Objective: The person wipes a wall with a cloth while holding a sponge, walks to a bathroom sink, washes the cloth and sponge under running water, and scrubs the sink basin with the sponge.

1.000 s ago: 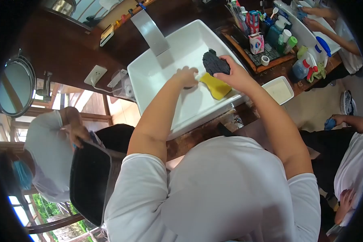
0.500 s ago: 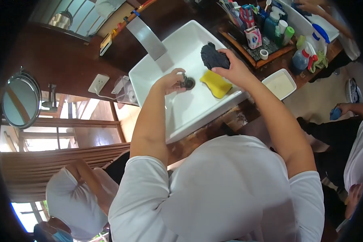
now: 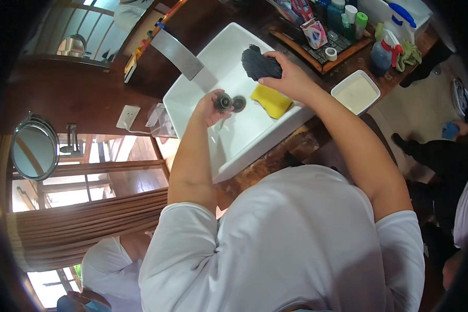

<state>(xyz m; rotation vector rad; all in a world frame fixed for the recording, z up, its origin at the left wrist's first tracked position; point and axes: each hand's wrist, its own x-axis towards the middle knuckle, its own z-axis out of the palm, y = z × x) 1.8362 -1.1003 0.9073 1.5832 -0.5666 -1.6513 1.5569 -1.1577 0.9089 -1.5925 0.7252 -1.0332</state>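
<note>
In the white sink, my left hand is closed around a dark, round drain stopper, its circular end turned up toward me. Just right of it lies the drain hole. My right hand grips a dark grey, rough-looking scrubbing cloth, raised over the far right part of the basin. Below that hand a yellow sponge rests against the sink's right inner side, apart from my fingers.
A broad metal faucet reaches over the sink. To the right stand a tray of toiletries, a white tub and a spray bottle. A wall socket is at left. Other people stand on both sides.
My left hand has drawn the stopper up and left from the drain and turned its round end toward me. My right hand still holds the dark cloth. The view has shifted slightly.
</note>
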